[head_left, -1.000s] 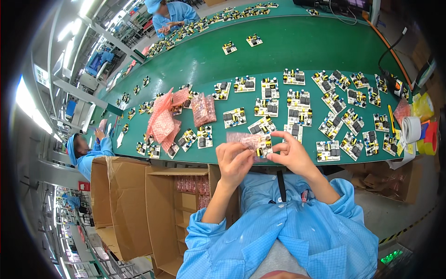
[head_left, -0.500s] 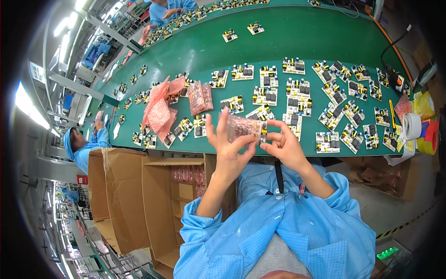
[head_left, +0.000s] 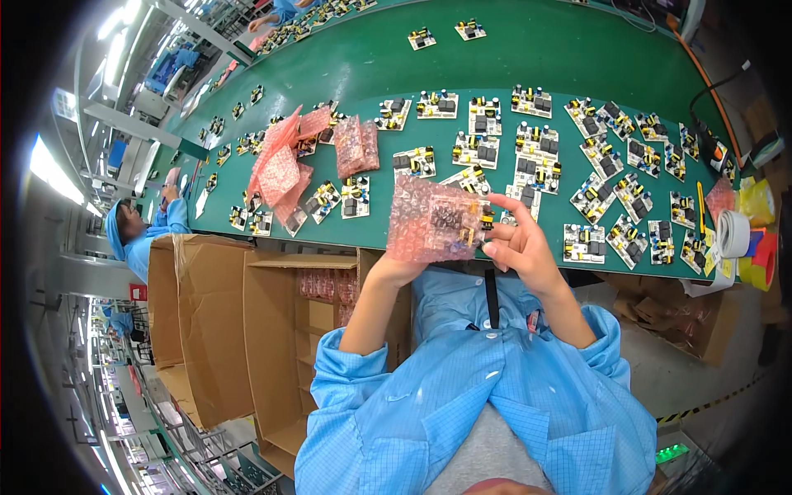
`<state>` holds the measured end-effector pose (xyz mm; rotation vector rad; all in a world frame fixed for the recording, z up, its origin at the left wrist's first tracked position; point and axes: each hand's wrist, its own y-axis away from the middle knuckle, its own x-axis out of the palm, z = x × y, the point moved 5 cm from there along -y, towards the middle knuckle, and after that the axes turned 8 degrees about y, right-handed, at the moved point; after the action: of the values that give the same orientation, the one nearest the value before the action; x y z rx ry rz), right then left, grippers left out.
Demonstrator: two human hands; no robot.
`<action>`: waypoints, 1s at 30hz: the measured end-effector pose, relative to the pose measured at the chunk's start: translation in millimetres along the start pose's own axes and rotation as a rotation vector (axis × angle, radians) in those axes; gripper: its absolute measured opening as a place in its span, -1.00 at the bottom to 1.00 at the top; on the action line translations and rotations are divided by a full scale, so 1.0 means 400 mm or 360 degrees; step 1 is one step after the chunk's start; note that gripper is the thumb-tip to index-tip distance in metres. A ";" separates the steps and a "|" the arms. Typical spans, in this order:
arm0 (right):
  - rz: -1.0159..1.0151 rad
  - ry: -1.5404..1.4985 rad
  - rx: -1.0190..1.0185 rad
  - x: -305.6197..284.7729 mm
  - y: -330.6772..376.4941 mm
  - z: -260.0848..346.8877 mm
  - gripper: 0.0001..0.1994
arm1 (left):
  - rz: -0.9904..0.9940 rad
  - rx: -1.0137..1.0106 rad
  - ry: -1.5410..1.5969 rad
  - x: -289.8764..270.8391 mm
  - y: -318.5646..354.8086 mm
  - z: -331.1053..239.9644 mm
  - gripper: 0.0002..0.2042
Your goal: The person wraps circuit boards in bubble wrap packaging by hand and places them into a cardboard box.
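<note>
A pink bubble-wrap bag (head_left: 415, 216) is held up in front of my body, over the bench's near edge. Inside it lies a circuit board (head_left: 487, 219), seen through the plastic, with its right end sticking out of the bag's mouth. My left hand (head_left: 399, 271) holds the bag from behind and below, its fingers mostly hidden by the wrap. At the exposed end, the fingers of my right hand (head_left: 528, 254) grip the board's edge. Beyond the bag, another circuit board (head_left: 468, 179) rests on the green bench, partly covered.
Several bare circuit boards spread across the green bench (head_left: 330, 78). Loose pink bubble wrap (head_left: 276, 175) and wrapped pieces (head_left: 355, 147) lie left of centre. An open cardboard box (head_left: 210, 322) stands at my left. Tape rolls (head_left: 733, 234) sit at the right end. A co-worker (head_left: 148, 227) is far left.
The bag has turned and now lies flatter, showing the board inside. My left hand has moved from its upper edge to behind and beneath it. My right hand stays at the board's right end.
</note>
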<state>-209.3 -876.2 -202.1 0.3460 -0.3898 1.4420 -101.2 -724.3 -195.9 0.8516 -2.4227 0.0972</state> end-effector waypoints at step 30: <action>0.0362 -0.0082 0.0156 0.061 -0.006 -0.005 -0.22 | 0.0430 -0.0084 -0.0362 -0.016 0.013 0.006 -0.57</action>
<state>-204.6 -853.9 -192.5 0.4294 -0.4111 1.6807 -101.3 -717.1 -200.8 0.5315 -2.7311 0.0390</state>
